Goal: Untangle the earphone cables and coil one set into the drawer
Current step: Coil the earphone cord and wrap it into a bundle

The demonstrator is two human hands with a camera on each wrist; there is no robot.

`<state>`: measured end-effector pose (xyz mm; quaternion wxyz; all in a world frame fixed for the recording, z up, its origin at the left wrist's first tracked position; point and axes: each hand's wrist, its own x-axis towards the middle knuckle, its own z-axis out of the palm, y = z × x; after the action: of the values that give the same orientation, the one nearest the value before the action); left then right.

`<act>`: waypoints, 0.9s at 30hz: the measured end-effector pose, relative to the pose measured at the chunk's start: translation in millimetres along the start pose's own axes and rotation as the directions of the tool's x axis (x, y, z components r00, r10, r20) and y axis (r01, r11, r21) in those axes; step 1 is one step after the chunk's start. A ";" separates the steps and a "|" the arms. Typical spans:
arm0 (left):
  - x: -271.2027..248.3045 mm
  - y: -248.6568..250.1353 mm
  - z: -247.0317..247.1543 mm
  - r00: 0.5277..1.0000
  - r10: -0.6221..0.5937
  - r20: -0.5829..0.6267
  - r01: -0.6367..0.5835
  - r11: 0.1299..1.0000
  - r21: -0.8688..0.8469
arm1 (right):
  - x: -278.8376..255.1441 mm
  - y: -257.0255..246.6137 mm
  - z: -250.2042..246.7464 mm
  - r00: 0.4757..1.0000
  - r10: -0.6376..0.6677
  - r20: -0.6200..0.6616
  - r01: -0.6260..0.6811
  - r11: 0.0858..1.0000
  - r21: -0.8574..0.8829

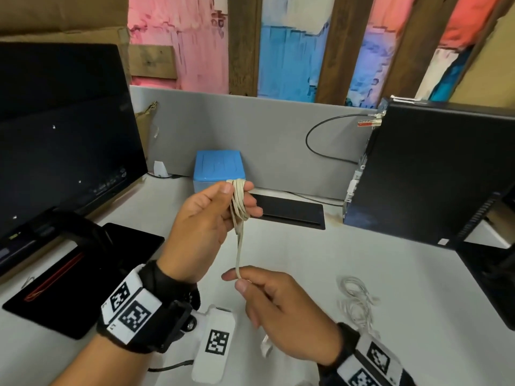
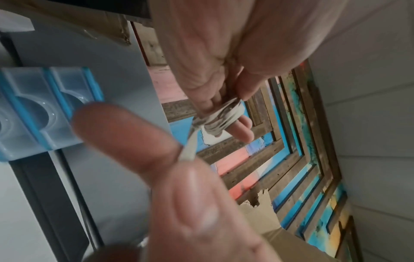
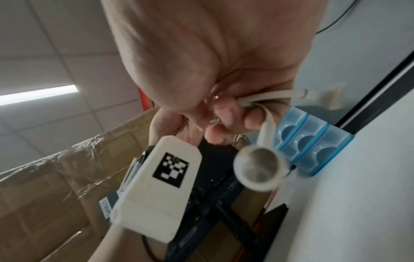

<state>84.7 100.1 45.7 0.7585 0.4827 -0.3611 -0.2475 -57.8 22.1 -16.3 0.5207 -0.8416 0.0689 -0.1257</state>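
A beige earphone cable [image 1: 239, 203] is wound in several loops round the fingers of my left hand [image 1: 214, 210], raised above the desk; the loops [image 2: 218, 120] also show in the left wrist view. One strand [image 1: 239, 254] runs down to my right hand [image 1: 239, 280], which pinches it between thumb and forefinger [image 2: 186, 156]. The right hand's curled fingers [image 3: 226, 117] also hold the cable's end, with an earbud [image 3: 257, 170] dangling below. A second, white earphone set [image 1: 358, 299] lies loose on the desk at the right. The blue drawer unit [image 1: 220, 171] stands behind my left hand, its drawers [image 3: 313, 147] shut.
A monitor [image 1: 61, 129] stands at the left, with a black pad [image 1: 83, 274] in front of it. A black computer tower [image 1: 434, 174] fills the right. A black cable slot [image 1: 289, 211] sits in the desk by the grey partition [image 1: 250, 129].
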 end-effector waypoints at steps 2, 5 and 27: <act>-2.1 6.5 1.3 1.000 -0.002 0.017 0.003 0.996 -0.088 | 2.6 0.2 -0.3 1.000 -0.010 -0.015 0.009 0.997 -0.073; -6.8 19.4 3.5 0.998 -0.001 0.056 0.012 0.978 -0.210 | 11.6 9.6 0.8 0.996 0.042 -0.075 -0.051 0.991 -0.127; -18.0 26.3 26.6 0.966 -0.224 0.130 0.250 0.935 -0.252 | 36.4 -38.2 -72.2 0.921 -0.082 -0.382 0.194 0.944 0.266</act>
<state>53.4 109.2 71.4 0.7622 0.4036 -0.3008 -0.4070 -43.9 -31.8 53.7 0.6094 -0.7179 0.0848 -0.3256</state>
